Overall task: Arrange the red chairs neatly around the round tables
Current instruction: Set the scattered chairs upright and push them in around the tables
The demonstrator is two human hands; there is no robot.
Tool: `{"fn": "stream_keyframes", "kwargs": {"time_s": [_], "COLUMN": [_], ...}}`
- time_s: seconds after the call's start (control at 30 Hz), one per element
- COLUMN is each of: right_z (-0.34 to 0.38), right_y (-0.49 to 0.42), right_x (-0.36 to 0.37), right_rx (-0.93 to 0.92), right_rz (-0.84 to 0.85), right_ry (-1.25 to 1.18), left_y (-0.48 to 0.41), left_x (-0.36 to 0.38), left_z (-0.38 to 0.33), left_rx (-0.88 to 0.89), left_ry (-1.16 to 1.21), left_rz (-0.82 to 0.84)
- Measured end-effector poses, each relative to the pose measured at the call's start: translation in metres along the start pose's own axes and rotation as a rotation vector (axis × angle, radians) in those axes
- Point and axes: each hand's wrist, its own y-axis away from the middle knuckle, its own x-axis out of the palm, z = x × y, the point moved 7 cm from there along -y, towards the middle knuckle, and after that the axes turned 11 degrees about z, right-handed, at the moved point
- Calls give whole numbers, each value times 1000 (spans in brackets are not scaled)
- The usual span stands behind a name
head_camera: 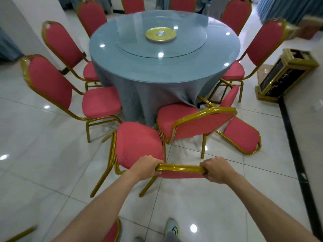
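Observation:
A red chair [138,142] with a gold frame stands in front of me, its seat toward the round table [122,55] draped in blue cloth. My left hand [146,167] grips the left end of its top rail. My right hand [217,169] grips the right end. Just beyond it a second red chair [199,125] stands askew at the table's near edge. A third red chair [243,135] lies tipped over on the floor to the right. Several more red chairs ring the table, such as one at the left [52,84].
A glass turntable with a gold hub [160,34] sits on the table. A black and gold bin [284,74] stands at the right by a dark floor border. A white pillar [35,23] rises at the far left. Another chair's back [111,233] is near my left arm. My shoe [172,229] is below.

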Motion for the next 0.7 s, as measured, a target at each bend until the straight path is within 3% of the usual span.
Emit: {"fn": "stream_keyframes", "kwargs": {"time_s": [0.4,0.7], "right_z": [110,219], "right_y": [-50,-94], "right_x": [-76,-125], "right_rx": [-237,-351], "right_rz": [-123,-162], "right_ry": [-112,-371], "left_y": [82,179], "left_x": [-31,-2], "left_z": [115,226], "left_rx": [-190,-306], "left_ry": [102,278], "left_rz": [163,17]}}
